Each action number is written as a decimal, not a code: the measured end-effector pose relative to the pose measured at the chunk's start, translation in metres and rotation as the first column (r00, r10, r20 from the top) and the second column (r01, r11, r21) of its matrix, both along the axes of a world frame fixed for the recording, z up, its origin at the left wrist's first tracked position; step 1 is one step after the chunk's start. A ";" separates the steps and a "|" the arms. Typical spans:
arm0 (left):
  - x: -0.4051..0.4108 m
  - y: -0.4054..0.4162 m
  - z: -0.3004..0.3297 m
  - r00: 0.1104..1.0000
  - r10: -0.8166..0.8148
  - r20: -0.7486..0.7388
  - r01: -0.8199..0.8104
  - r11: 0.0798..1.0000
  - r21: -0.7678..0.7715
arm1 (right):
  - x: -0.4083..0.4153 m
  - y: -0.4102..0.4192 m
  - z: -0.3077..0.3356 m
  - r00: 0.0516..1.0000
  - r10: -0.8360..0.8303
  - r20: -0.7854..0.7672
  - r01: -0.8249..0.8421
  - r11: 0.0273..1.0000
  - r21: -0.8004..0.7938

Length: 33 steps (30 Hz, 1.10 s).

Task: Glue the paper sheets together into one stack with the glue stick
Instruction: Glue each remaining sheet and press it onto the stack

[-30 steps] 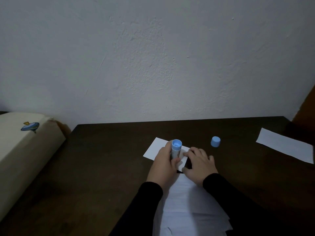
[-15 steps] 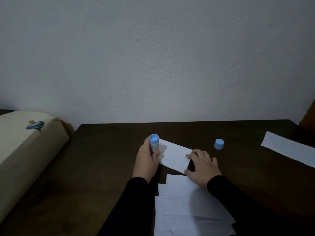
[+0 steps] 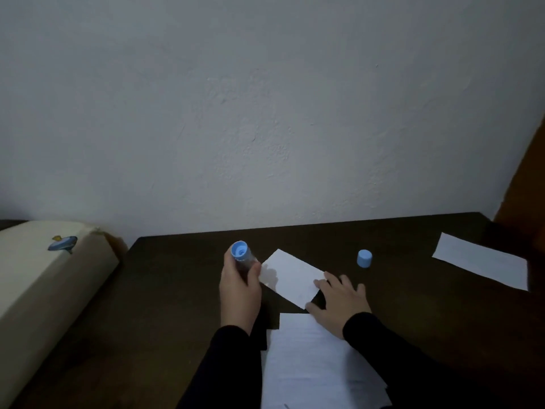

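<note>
On the dim bench (image 3: 177, 290), left hand (image 3: 239, 287) grips the glue stick (image 3: 242, 256), seemingly uncapped; right hand (image 3: 339, 302), flat and relaxed, should pin the small sheet (image 3: 290, 276) during strokes.

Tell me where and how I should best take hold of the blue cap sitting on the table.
Pinch the cap by its round side wall, coming straight down from above. It stands upright on the table with bare surface all round, so two fingers could probably close on opposite sides. The right hand, resting on the small sheet, is nearest; the left hand holds the glue stick.
</note>
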<state>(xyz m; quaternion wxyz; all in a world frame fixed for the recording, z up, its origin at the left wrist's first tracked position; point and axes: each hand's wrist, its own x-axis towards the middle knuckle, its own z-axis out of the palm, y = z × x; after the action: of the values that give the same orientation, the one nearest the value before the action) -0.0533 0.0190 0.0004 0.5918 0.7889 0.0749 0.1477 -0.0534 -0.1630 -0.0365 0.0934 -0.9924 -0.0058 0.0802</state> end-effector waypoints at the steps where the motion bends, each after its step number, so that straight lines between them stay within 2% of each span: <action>1: -0.003 -0.001 0.004 1.000 -0.016 0.010 0.016 1.000 -0.007 | -0.004 0.000 0.000 1.000 -0.013 0.009 0.013 1.000 0.000; 8: -0.010 -0.010 0.011 0.988 -0.154 -0.007 0.154 0.988 -0.013 | -0.014 -0.012 0.007 0.999 -0.044 -0.019 0.046 0.994 0.099; 13: -0.011 -0.025 0.002 0.974 -0.222 -0.048 0.220 0.975 -0.034 | -0.014 -0.009 0.009 0.997 -0.014 -0.081 0.022 0.995 0.093; 22: -0.012 -0.036 -0.006 0.954 -0.289 -0.084 0.290 0.957 -0.007 | -0.017 -0.004 0.006 0.992 0.071 0.107 -0.095 0.966 0.239; 26: -0.012 -0.036 -0.009 0.946 -0.305 -0.113 0.309 0.951 0.018 | -0.014 -0.008 0.002 0.985 0.051 0.165 -0.087 0.972 0.218; 33: -0.010 -0.037 -0.012 0.928 -0.350 -0.127 0.362 0.928 0.090 | -0.009 -0.005 -0.007 0.994 0.077 0.081 -0.089 0.984 0.153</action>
<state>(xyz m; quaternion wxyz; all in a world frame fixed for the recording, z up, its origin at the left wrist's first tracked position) -0.0637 -0.0176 -0.0118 0.5589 0.8280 -0.0458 -0.0017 -0.0622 -0.1680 -0.0431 0.1673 -0.9832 -0.0571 0.0459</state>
